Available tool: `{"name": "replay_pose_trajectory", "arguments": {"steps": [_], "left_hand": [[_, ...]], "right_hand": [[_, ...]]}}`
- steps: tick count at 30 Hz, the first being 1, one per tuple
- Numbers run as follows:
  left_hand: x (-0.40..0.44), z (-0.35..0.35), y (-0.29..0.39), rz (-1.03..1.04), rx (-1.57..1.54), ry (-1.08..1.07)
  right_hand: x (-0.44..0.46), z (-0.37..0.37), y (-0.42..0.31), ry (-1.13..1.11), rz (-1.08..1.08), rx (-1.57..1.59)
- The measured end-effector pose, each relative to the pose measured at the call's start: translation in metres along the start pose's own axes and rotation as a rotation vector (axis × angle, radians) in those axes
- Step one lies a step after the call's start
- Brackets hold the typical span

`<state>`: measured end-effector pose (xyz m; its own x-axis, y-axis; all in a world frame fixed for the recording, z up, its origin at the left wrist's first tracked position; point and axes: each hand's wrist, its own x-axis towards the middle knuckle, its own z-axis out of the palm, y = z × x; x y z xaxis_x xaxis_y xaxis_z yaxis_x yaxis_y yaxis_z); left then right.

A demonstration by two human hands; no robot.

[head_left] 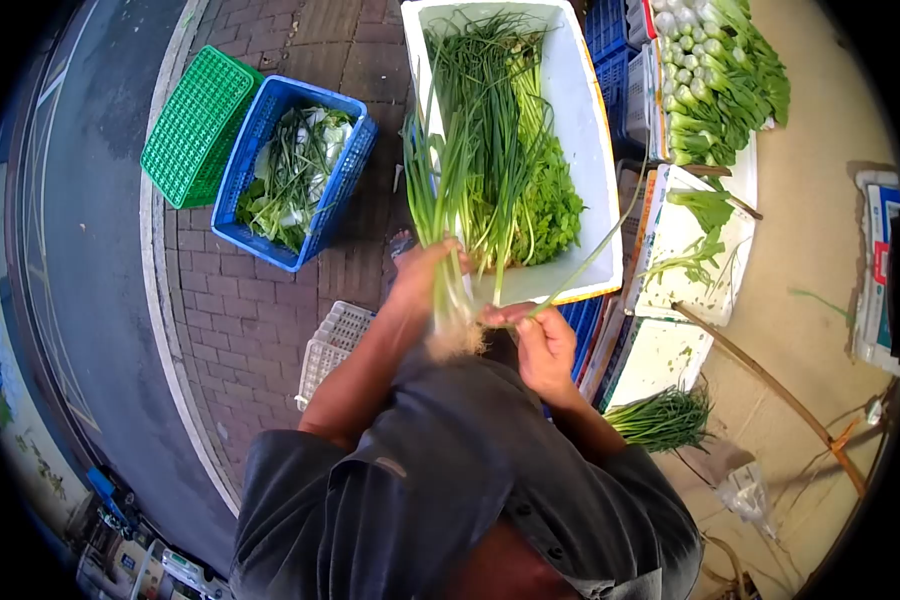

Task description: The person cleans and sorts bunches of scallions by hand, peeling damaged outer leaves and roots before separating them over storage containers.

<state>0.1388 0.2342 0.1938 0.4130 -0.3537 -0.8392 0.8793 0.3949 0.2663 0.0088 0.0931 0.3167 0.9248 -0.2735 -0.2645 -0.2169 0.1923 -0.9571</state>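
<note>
In my left hand (418, 282) is a bunch of green onions (438, 195), gripped near its white lower stems. The roots at the bottom are blurred, and the leaves point away from me over the white foam box (610, 225). My right hand (544, 352) pinches a single long green onion leaf (592, 254) just right of the bunch's stems. Inside the box lie more green onions (480, 75) and leafy green herbs (555, 205).
On the brick pavement to the left stand a blue crate (295, 255) of vegetable trimmings and a green crate (195, 130). A pale basket (332, 345) sits by my left arm. At right are bok choy (710, 80), foam lids (700, 270) with scraps, and another green onion pile (665, 418).
</note>
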Motion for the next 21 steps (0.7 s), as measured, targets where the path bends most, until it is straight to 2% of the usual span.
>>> {"name": "replay_pose_trajectory", "arguments": {"steps": [1,5,7,9,12,14,17,18,21], "left_hand": [[0.002,0.0,0.0,0.003,0.001,0.013],[0.008,-0.001,-0.003,0.018,-0.03,0.027],[0.01,-0.005,-0.007,0.023,-0.055,0.025],[0.016,-0.005,-0.011,0.028,-0.072,0.021],[0.022,-0.018,-0.015,0.073,-0.086,-0.024],[0.033,-0.031,-0.014,0.055,0.015,-0.048],[0.022,-0.026,-0.011,0.084,0.105,-0.084],[0.019,-0.023,-0.008,0.086,0.205,-0.033],[0.027,-0.037,-0.01,0.082,0.292,-0.203]], "right_hand": [[-0.007,-0.005,-0.003,0.012,0.037,0.146],[-0.014,-0.025,-0.042,-0.064,-0.065,0.433],[-0.015,-0.034,-0.057,0.02,-0.085,0.329],[-0.013,-0.039,-0.066,0.169,-0.05,0.409],[-0.015,-0.058,-0.094,0.125,-0.035,0.613],[-0.007,-0.064,-0.1,0.237,-0.088,0.462],[0.026,-0.064,-0.073,0.396,0.05,0.305],[0.045,-0.065,-0.049,0.315,0.057,0.411],[0.098,-0.055,0.016,0.311,0.336,0.492]]}}
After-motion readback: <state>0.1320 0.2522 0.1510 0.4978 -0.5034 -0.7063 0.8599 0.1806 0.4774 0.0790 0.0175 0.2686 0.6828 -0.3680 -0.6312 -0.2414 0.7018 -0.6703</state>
